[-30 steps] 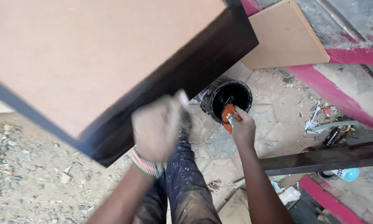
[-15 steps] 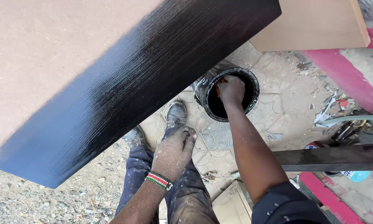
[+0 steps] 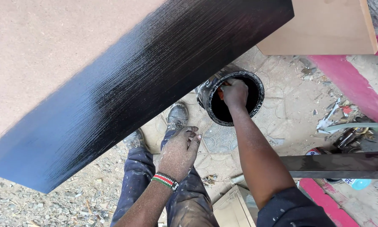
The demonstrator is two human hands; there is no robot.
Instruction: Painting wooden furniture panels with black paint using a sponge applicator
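Head view looks down at a right hand (image 3: pixel 235 92) reaching into the mouth of a black paint bucket (image 3: pixel 258 90) that stands on the paved ground just past the person's shoes. Its grip is curled shut around something with a bit of orange showing at the thumb side, most likely a brush handle (image 3: pixel 221 93), though the working end is hidden inside the bucket. Judging by its size the brush should be light and stiff, and probably slick with wet paint, so the handle is the place to hold it. The bucket looks heavier, its rim and sides smeared black and likely slippery.

Left hand (image 3: pixel 178 153) rests loosely open on the paint-spattered trousers (image 3: pixel 136 176) at the knee, holding nothing; a beaded wristband (image 3: pixel 165 180) sits at the wrist.

Close above the bucket hangs a large board (image 3: pixel 126 90), its near half coated in fresh-looking streaky black, the far part bare. It overhangs the bucket's left side, so a lifted brush could smear it. A dark plank (image 3: pixel 340 164) crosses at the right, beside a pink kerb (image 3: pixel 357 90) and scattered litter.
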